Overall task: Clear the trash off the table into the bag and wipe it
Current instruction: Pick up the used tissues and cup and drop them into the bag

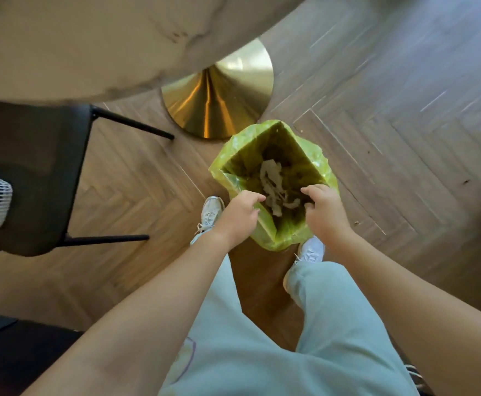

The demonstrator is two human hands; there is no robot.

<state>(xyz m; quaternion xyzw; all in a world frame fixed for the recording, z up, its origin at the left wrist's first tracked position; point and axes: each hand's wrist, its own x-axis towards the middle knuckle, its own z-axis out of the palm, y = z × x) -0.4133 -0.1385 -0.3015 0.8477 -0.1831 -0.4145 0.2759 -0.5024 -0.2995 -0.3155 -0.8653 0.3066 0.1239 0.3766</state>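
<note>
Yellow-green plastic trash bag [316, 167] lining a bin stands on the herringbone wood floor [405, 110], near the gold cone table base [219, 101]; crumpled white paper scraps [273, 181] inside; left hand [239, 215] and right hand [323, 210] over its near rim, fingers loosely curled, whether pinching plastic unclear; round marble tabletop [76, 47] above.
</note>
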